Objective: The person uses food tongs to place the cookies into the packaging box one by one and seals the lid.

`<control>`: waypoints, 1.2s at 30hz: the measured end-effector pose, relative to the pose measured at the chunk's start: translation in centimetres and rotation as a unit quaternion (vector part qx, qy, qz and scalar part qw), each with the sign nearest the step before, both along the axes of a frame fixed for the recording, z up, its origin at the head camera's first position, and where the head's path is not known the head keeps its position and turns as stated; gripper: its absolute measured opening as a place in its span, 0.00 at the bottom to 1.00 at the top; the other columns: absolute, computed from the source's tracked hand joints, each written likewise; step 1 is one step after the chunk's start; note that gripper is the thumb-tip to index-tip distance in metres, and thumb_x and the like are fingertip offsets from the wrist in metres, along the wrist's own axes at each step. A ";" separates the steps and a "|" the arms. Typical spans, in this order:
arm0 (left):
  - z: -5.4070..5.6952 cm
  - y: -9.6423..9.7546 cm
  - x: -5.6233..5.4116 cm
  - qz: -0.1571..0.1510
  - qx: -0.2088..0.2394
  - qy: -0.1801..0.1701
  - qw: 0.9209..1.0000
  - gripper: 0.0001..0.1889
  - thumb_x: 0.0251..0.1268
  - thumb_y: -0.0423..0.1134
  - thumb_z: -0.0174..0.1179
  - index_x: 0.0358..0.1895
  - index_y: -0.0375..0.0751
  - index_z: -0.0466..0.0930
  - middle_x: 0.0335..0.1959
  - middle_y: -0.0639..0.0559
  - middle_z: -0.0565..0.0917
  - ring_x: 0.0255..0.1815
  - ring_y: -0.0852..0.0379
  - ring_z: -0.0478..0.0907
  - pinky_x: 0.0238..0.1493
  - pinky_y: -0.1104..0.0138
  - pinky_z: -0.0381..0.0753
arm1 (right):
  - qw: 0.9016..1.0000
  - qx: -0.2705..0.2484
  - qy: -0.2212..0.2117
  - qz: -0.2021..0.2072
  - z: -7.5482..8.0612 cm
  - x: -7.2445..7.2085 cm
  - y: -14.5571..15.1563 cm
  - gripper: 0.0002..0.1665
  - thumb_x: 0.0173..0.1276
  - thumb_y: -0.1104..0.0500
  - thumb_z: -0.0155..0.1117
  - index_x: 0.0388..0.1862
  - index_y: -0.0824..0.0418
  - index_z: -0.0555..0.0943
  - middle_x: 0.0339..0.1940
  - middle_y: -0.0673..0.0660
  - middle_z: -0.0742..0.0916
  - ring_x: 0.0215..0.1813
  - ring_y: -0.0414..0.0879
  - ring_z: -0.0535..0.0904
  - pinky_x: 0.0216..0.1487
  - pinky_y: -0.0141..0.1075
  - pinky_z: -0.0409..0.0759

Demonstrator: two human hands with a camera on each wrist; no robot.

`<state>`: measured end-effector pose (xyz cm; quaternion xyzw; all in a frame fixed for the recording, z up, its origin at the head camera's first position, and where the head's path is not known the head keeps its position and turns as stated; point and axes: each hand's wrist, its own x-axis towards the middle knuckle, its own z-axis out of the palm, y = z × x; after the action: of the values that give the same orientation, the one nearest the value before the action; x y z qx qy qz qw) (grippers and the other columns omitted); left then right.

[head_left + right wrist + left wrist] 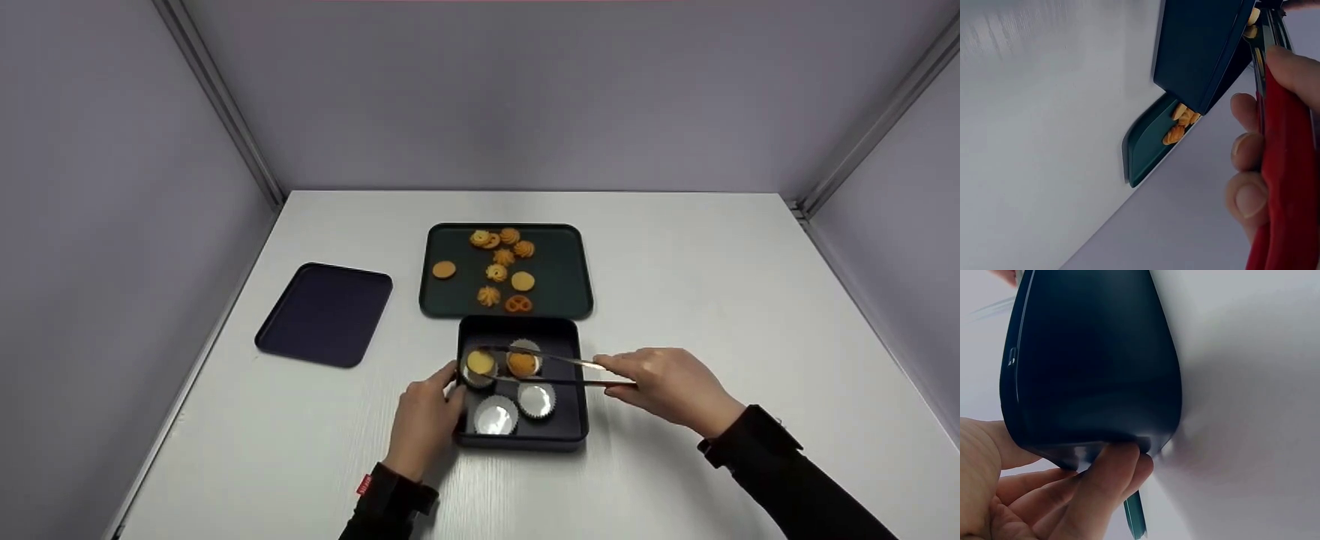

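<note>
My left hand [424,420] holds the left side of a dark rectangular box [559,427], its fingers [1112,472] against the wall. With my right hand [671,386] I grip metal tongs [577,382] with red handles [1292,169], which reach across the box from the right. The tong tips lie either side of a round yellow cookie [481,362] at a foil cup on the left; whether they touch it I cannot tell. Beside it an orange-brown cookie [523,365] sits in another cup. Two foil cups [536,401] nearer the front hold nothing.
Directly behind the box, a dark green tray [566,277] carries several piped cookies [489,295], round biscuits [523,281] and a pretzel [518,304]. Off to the left lies a dark purple tray [324,315]. Grey panels [525,97] border the white table [690,277].
</note>
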<state>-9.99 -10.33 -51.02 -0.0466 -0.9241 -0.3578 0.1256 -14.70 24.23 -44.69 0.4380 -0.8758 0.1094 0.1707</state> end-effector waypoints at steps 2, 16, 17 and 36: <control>0.0 0.0 0.0 0.001 -0.002 0.000 1.000 0.19 0.64 0.32 0.68 0.59 0.35 0.84 0.47 0.41 0.90 0.21 0.61 0.74 0.25 0.65 0.73 | 1.000 0.003 -0.002 0.000 0.0 0.0 -0.1 0.28 0.53 0.57 0.83 0.55 0.56 0.88 0.41 0.51 0.92 0.38 0.44 0.88 0.37 0.41 0.84; 0.1 0.0 0.1 0.003 0.000 -0.009 1.000 0.19 0.65 0.32 0.67 0.59 0.34 0.84 0.47 0.40 0.90 0.19 0.62 0.69 0.21 0.66 0.70 | 1.000 -0.005 -0.003 0.008 0.0 -0.1 -0.6 0.27 0.52 0.58 0.83 0.53 0.57 0.87 0.39 0.50 0.92 0.37 0.43 0.88 0.35 0.39 0.83; 0.1 0.0 0.1 0.003 -0.001 -0.008 1.000 0.19 0.65 0.32 0.67 0.59 0.35 0.84 0.47 0.40 0.90 0.19 0.61 0.70 0.22 0.66 0.70 | 1.000 -0.004 -0.005 0.006 0.0 -0.1 -0.5 0.27 0.53 0.58 0.83 0.53 0.57 0.87 0.39 0.50 0.92 0.37 0.43 0.88 0.35 0.39 0.83; 0.1 0.0 0.1 -0.002 0.007 -0.005 1.000 0.20 0.64 0.31 0.67 0.60 0.33 0.83 0.48 0.41 0.90 0.17 0.64 0.67 0.21 0.68 0.67 | 1.000 -0.027 0.000 0.003 0.4 -0.2 0.1 0.27 0.52 0.58 0.83 0.54 0.56 0.88 0.40 0.51 0.93 0.37 0.44 0.89 0.35 0.41 0.84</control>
<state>-9.91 -10.31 -50.96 -0.0456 -0.9221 -0.3648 0.1210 -14.90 24.31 -44.31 0.4360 -0.8713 0.1333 0.1816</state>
